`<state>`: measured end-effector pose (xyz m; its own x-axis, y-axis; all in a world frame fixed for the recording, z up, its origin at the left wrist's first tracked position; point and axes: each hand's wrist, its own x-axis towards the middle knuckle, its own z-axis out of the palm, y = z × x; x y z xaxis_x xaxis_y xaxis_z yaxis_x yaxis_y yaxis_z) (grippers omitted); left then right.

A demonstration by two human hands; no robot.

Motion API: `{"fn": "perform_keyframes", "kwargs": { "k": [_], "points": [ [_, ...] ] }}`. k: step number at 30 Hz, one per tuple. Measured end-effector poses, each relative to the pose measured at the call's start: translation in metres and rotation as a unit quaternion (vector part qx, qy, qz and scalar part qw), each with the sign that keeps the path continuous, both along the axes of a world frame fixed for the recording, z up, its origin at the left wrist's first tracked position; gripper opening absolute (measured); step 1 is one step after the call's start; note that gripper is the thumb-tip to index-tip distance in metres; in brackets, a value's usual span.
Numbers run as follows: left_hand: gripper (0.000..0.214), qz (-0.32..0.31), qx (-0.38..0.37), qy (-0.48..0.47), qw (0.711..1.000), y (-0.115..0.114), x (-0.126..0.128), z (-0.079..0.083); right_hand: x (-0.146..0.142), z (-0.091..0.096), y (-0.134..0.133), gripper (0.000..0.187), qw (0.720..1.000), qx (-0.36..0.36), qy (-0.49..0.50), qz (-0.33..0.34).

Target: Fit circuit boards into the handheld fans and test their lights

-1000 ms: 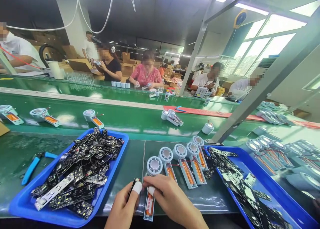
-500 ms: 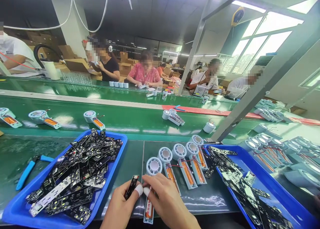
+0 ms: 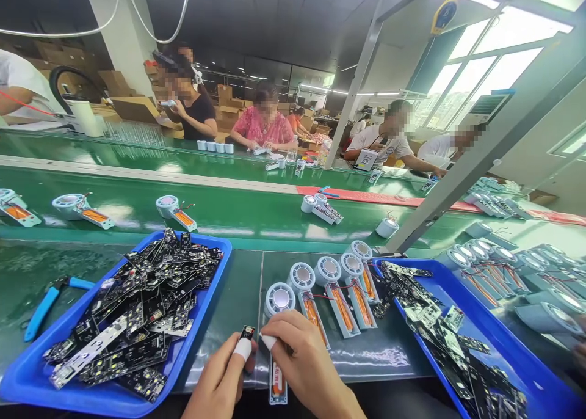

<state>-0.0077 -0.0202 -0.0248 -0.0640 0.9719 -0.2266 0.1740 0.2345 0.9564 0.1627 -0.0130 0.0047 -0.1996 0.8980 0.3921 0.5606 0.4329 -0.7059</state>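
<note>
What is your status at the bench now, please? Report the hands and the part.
Left hand: pinching black circuit board, white finger cot on. Right hand: over pale blue housing. Blue tray of boards beside left hand.

A black circuit board point(image 3: 247, 335) stands upright in the left hand point(image 3: 218, 376).

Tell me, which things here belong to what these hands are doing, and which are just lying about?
In use:
left hand holding a small black circuit board
right hand above a pale blue holder

Lying about:
blue-handled pliers
blue tray of circuit boards
round white units
</note>
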Motion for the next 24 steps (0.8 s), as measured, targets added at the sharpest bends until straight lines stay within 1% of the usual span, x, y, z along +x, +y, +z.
{"fn": "perform_keyframes", "kwargs": {
  "k": [2, 3, 6, 9, 11, 14, 16, 19, 24],
  "points": [
    [0.057, -0.025, -0.020, -0.007, 0.999, -0.002, 0.001, 0.000, -0.002, 0.001, 0.001, 0.027, 1.000, 0.011, -0.028, -0.004],
    [0.056, -0.036, -0.017, -0.008, 0.999, -0.002, 0.002, 0.001, -0.003, 0.001, 0.002, 0.027, 0.999, 0.017, -0.043, -0.004],
    [0.051, -0.052, 0.028, 0.017, 0.998, 0.000, 0.003, 0.002, -0.006, 0.001, 0.002, 0.027, 0.997, 0.027, -0.073, -0.007],
    [0.043, -0.072, 0.083, 0.076, 0.991, 0.004, 0.000, -0.002, -0.007, 0.002, 0.002, 0.027, 0.995, 0.036, -0.097, -0.013],
    [0.039, -0.106, 0.127, 0.121, 0.979, 0.006, -0.004, -0.005, -0.007, 0.004, 0.001, 0.026, 0.990, 0.047, -0.129, -0.015],
    [0.033, -0.171, 0.189, 0.188, 0.949, 0.010, -0.011, -0.006, -0.008, 0.007, 0.000, 0.021, 0.983, 0.047, -0.178, -0.014],
    [0.031, -0.206, 0.216, 0.221, 0.929, 0.012, -0.014, -0.004, -0.009, 0.009, 0.000, 0.020, 0.983, 0.033, -0.181, -0.017],
    [0.028, -0.238, 0.232, 0.240, 0.912, 0.014, -0.017, 0.000, -0.009, 0.008, 0.002, 0.020, 0.987, 0.013, -0.162, -0.022],
    [0.030, -0.249, 0.264, 0.256, 0.896, 0.018, -0.023, 0.002, -0.003, 0.010, 0.003, 0.026, 0.991, -0.023, -0.128, -0.010]
  ]
}}
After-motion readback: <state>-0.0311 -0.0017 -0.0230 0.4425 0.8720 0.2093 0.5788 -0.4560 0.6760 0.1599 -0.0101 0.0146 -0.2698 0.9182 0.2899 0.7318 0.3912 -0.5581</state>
